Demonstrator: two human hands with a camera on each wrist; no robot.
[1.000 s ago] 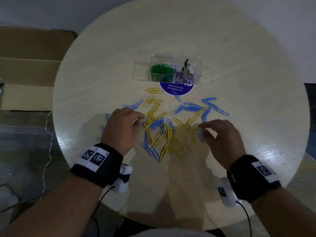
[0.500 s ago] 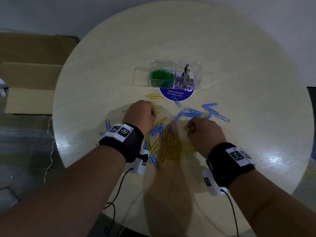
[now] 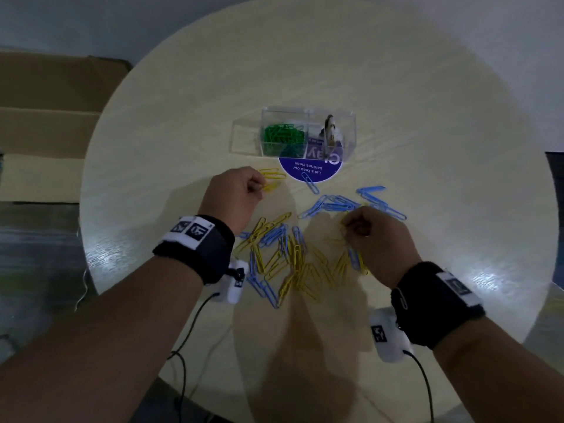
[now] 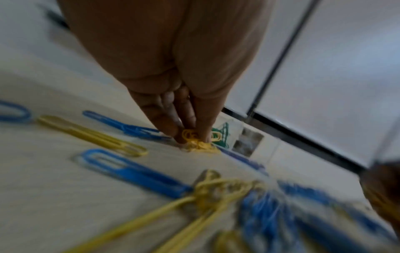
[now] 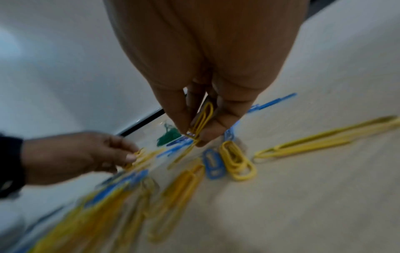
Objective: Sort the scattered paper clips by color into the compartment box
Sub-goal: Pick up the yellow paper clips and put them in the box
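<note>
Both hands are down on the round table [image 3: 427, 87], each one pinching yellow clips. The left hand [image 3: 235, 196] sits left of centre in the head view, fingers curled, thumb and fingertips [image 4: 173, 126] closed on a little bunch of yellow clips [image 4: 195, 139] right at the table surface. Two more yellow ones [image 3: 271, 174] lie just beyond its knuckles. The right hand [image 3: 375, 236] is right of centre, and the wrist view shows it clearly: thumb and fingers clamped on a couple of yellow clips [image 5: 202, 122] that stick up between them, lower ends hanging toward the table.

The clear box [image 3: 308, 132] stands above the middle of the frame, well apart from both hands. Its middle compartment holds the green clips [image 3: 283, 137], the right one has some small pale thing I can't make out, and the left one looks clear. The box sits partly on a purple round sticker [image 3: 309, 169] with white text, and one blue clip [image 3: 310, 183] lies across the sticker's near edge.

Between the two hands, toward the lower middle, is the main heap [image 3: 293, 264], yellow and blue mixed and overlapping. A looser string of blue clips [image 3: 351, 204] runs to the right just above the right hand. Both wrists wear black bands with white tags, and cables trail off the bottom edge. A cardboard box [image 3: 45, 117] is at the far left, off the table.
</note>
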